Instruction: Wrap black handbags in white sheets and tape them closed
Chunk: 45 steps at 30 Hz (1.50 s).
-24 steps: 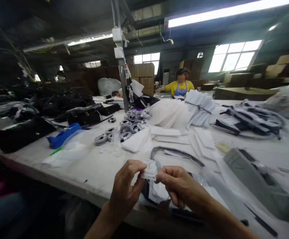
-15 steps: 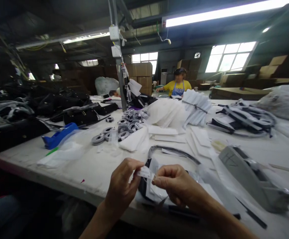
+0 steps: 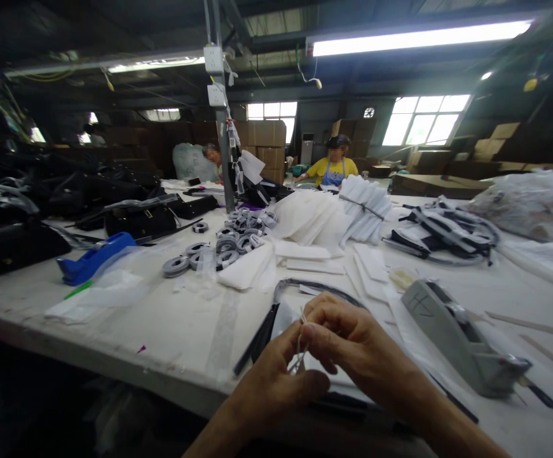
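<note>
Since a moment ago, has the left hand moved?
Yes. The left hand has shifted right, toward the grey tape dispenser, closing against the right hand, both pinching a thin white piece.

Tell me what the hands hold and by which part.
The left hand and right hand pinch a thin white strip between their fingertips; fingers hide the rest, so which part cannot be told.

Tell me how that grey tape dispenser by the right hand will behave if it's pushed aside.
The grey tape dispenser probably slides rather than rolls or tips: it sits long and low on the table. Its bulky body suggests it is heavy for its size.
</note>
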Each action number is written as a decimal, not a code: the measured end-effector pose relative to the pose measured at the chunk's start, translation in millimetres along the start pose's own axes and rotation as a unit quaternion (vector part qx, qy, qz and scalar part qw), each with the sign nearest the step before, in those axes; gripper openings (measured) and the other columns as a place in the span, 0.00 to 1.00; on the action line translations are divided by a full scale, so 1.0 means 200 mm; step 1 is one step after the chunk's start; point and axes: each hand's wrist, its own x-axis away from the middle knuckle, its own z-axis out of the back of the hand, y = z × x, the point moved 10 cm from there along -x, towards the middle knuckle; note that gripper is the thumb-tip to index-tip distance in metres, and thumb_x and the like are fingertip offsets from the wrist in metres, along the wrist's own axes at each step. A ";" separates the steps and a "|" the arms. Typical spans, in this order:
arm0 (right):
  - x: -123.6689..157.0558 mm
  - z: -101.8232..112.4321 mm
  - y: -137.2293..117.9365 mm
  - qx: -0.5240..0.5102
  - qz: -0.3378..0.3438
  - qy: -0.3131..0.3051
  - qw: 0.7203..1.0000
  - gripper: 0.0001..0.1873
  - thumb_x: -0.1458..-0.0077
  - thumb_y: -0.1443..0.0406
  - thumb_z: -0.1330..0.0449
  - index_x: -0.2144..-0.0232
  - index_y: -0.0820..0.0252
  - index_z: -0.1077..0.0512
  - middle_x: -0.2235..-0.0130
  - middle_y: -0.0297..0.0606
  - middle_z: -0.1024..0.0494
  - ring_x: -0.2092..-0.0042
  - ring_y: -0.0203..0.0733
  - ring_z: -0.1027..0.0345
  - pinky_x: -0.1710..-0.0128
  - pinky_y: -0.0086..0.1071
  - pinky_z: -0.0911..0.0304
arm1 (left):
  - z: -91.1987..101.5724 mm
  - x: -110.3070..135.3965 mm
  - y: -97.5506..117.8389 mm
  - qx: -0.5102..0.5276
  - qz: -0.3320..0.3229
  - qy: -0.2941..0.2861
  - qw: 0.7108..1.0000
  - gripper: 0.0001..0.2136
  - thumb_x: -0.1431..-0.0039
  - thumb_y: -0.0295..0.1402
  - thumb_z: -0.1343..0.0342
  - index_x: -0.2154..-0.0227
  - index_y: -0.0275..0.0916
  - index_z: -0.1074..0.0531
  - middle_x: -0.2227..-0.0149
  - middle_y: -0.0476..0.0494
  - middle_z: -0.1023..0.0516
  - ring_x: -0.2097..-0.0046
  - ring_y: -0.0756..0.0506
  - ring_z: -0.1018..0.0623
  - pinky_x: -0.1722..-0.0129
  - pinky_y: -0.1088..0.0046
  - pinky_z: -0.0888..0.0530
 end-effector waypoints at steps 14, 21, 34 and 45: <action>0.01 -0.01 0.23 -0.298 -0.211 0.026 0.931 0.25 0.47 0.48 0.35 0.58 0.63 0.23 0.66 0.43 0.21 0.66 0.42 0.26 0.67 0.31 0.32 | -0.11 -0.03 -0.07 0.031 -0.003 -0.140 0.990 0.26 0.33 0.51 0.59 0.56 0.38 0.23 0.57 0.42 0.20 0.54 0.42 0.23 0.52 0.68 0.31; -0.25 0.21 0.36 -0.106 -0.189 0.077 0.973 0.24 0.52 0.47 0.33 0.73 0.62 0.31 0.78 0.31 0.27 0.85 0.23 0.51 0.86 0.21 0.61 | 0.51 -0.29 -0.27 -0.157 0.006 0.036 0.987 0.24 0.32 0.47 0.63 0.52 0.37 0.27 0.55 0.39 0.21 0.53 0.43 0.23 0.51 0.68 0.30; -0.66 0.12 1.27 0.183 -0.430 -0.149 0.872 0.10 0.57 0.70 0.40 0.87 0.61 0.32 0.85 0.32 0.28 0.87 0.28 0.45 0.89 0.22 0.50 | 0.72 -0.52 -0.80 -0.359 0.100 0.057 0.926 0.12 0.40 0.30 0.50 0.62 0.44 0.22 0.60 0.45 0.21 0.56 0.43 0.23 0.57 0.70 0.32; -0.61 -0.05 1.30 -0.162 -0.418 -0.131 0.884 0.13 0.59 0.60 0.30 0.77 0.64 0.27 0.78 0.30 0.28 0.78 0.29 0.38 0.75 0.24 0.40 | 0.68 -0.57 -0.80 -0.314 0.066 0.067 0.945 0.09 0.39 0.30 0.50 0.60 0.43 0.25 0.61 0.44 0.20 0.59 0.43 0.22 0.59 0.71 0.31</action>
